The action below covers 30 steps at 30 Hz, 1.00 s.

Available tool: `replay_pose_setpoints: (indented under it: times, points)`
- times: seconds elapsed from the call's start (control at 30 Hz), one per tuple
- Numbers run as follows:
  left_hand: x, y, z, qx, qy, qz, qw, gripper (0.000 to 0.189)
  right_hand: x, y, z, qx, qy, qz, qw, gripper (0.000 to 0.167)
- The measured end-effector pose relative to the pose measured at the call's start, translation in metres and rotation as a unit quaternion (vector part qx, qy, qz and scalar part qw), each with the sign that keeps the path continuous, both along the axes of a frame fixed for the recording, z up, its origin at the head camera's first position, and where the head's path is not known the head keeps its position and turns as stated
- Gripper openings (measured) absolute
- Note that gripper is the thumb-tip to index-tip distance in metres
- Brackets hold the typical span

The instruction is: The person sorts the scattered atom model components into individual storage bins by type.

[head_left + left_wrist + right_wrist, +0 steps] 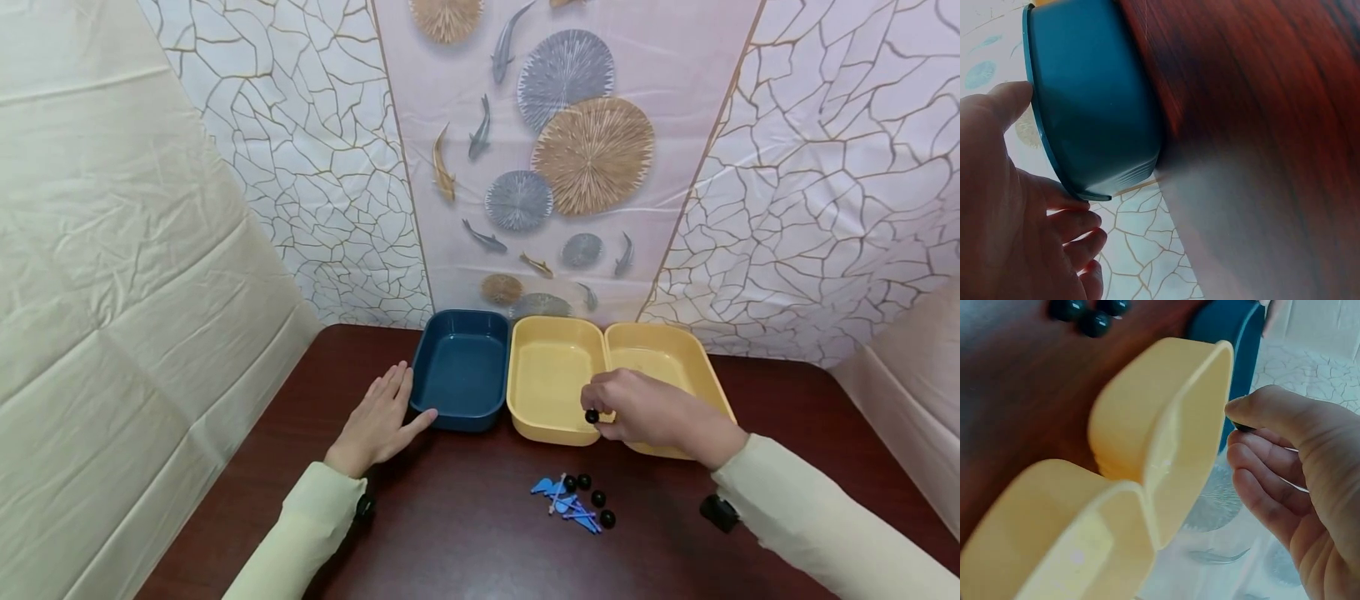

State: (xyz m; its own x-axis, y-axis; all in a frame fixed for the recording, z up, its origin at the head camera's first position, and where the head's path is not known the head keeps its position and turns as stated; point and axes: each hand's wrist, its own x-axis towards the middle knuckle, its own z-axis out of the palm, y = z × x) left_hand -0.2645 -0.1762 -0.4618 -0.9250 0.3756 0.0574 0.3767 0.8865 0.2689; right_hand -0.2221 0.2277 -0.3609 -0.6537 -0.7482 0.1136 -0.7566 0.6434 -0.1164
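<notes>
My right hand (651, 410) pinches a small black ball (592, 416) between thumb and fingers, above the near right part of the middle yellow bin (557, 435). In the right wrist view most of that ball is hidden behind the fingers. My left hand (377, 423) lies with fingers extended at the left side of the dark blue bin (467, 422). In the left wrist view its thumb touches the bin's rim. On the table in front of the bins, several black balls (597, 498) lie beside a small heap of blue plastic pieces (564, 503) and thin purple sticks (579, 515).
A second yellow bin (716, 379) stands against the right side of the middle one, partly hidden by my right forearm. All three bins stand in a row near the back of the dark wooden table (465, 517). Patterned cloth (480, 275) hangs behind it.
</notes>
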Motion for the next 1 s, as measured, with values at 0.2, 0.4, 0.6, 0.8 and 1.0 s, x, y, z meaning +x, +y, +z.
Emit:
replay_pose_setpoints:
  times: [0.2,0.4,0.6,0.8,1.0]
  points:
    - [0.000,0.000,0.000,0.004,0.001,0.000,1.0000,0.093,-0.019,-0.018,0.011,0.008,-0.002,0.007,0.9999,0.022]
    - [0.000,0.001,0.002,0.005,0.002,-0.004,1.0000,0.093,-0.035,-0.037,0.017,0.018,-0.002,0.013,0.9998,0.020]
    - [0.000,0.000,0.003,-0.001,0.006,0.000,1.0000,0.093,-0.053,-0.060,0.021,0.010,0.000,0.022,0.9997,0.019]
    - [0.000,-0.001,0.003,-0.008,-0.002,0.000,1.0000,0.094,-0.071,-0.083,0.019,0.012,-0.013,0.025,0.9995,0.016]
    - [-0.001,-0.001,0.003,-0.009,-0.002,-0.002,1.0000,0.094,-0.087,-0.103,0.013,0.029,-0.009,0.023,0.9993,0.007]
